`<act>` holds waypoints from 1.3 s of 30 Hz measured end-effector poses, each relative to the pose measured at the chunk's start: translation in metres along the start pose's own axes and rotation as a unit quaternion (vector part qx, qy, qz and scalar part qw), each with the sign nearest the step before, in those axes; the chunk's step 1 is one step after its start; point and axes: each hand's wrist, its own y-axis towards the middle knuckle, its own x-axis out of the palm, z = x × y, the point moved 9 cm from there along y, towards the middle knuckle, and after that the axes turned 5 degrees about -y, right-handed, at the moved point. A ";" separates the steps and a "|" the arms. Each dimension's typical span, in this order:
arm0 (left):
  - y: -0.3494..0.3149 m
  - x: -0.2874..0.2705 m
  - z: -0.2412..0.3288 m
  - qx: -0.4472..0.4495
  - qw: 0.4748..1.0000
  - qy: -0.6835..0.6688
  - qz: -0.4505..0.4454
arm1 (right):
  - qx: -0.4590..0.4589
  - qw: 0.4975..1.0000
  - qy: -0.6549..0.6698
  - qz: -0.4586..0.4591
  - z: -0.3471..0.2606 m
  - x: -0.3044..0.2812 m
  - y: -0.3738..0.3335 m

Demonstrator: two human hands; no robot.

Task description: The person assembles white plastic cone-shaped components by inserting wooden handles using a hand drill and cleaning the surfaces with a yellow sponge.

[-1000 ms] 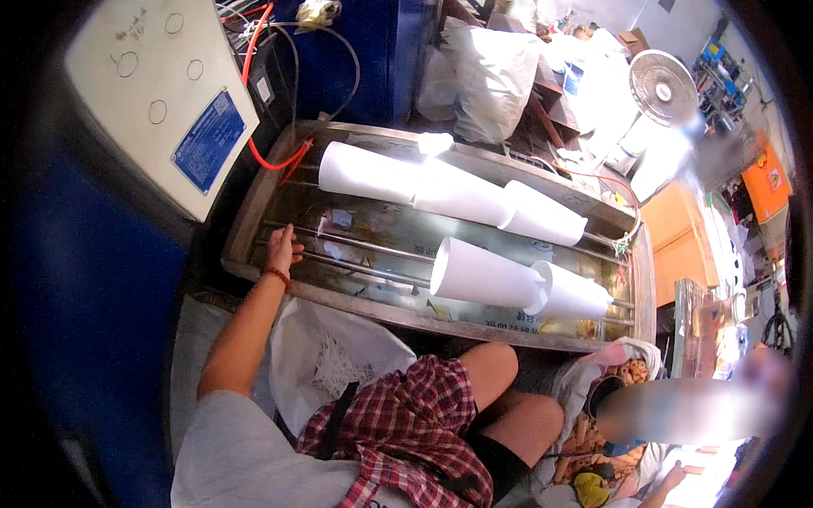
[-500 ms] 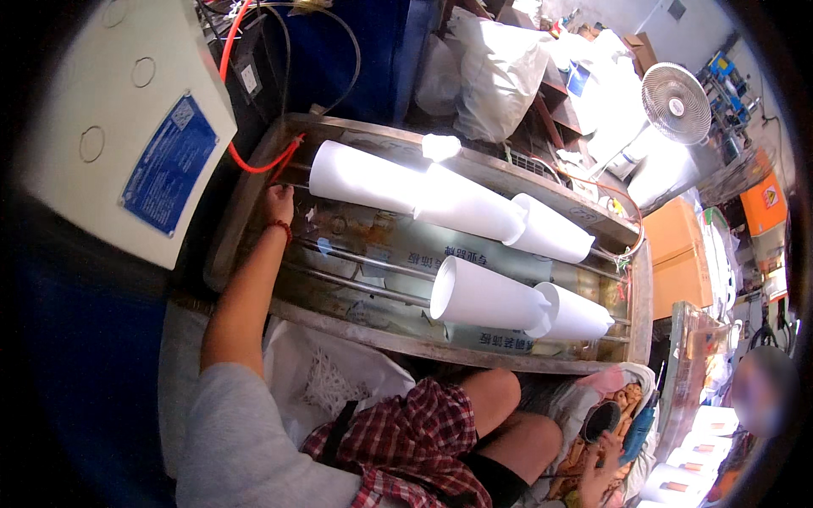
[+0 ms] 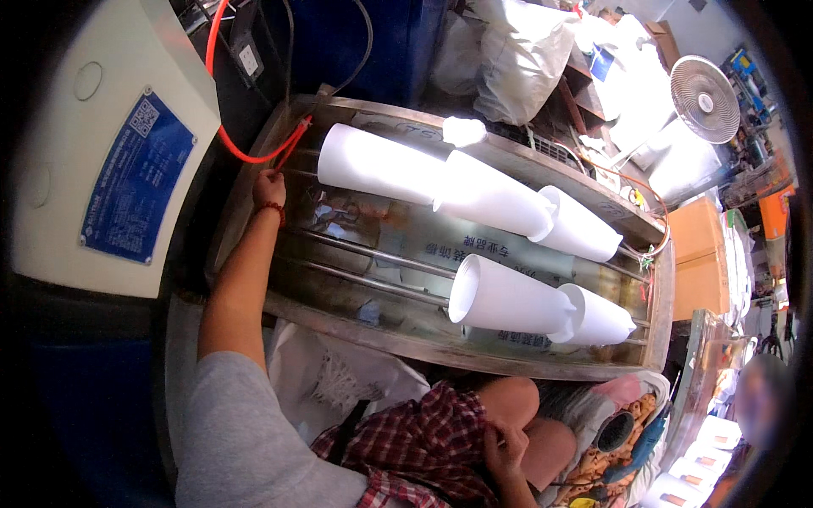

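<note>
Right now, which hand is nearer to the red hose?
Left: the left hand is at the lower end of the red hose, contact unclear; the right hand is well away, by the knees.

A grey sleeve, red plaid garment, red bracelet show.

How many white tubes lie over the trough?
5: back-row left tube, back-row middle tube, back-row right tube, front-row left tube, front-row right tube. Nested ones may be hidden.

Whether the left fingers touch the red tube is too small to tell. The right forearm is cut off by the lower edge. White cones hide stretches of the metal rods. A patch near the right rim is blurred.
</note>
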 end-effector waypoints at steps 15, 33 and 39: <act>-0.078 0.002 0.039 0.166 0.954 0.236 -0.085 | -0.036 0.994 0.018 0.098 0.017 0.003 0.020; -0.079 0.002 0.045 0.069 0.887 0.416 -0.185 | -0.057 0.990 -0.021 0.128 0.004 -0.001 0.020; -0.069 0.018 0.037 0.048 0.850 0.473 -0.225 | -0.052 0.990 0.001 0.132 0.005 0.000 0.021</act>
